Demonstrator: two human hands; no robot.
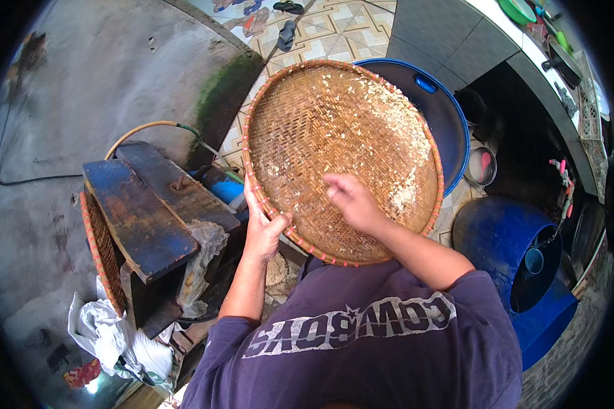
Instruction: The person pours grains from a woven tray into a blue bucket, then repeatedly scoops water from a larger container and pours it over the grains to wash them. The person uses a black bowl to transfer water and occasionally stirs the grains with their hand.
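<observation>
A round woven bamboo winnowing tray (307,148) is held in front of my body, its rim bound with pinkish-red ties. My left hand (264,232) grips the rim at the lower left, thumb on top and fingers behind it. Pale chopped bits (404,128) lie thickest along the tray's upper right side, with a small heap (404,198) at the lower right and scattered crumbs elsewhere. Over the lower middle of the weave is my right hand (355,202), its fingers curled. Whether it pinches anything cannot be made out.
A large blue plastic tub (453,122) stands partly behind the tray. To the right are a cut blue drum (491,240) and a metal pot (481,166). On the left, a wooden-topped stand (138,214) has another woven tray (102,250) leaning against it, above white sacks (112,327).
</observation>
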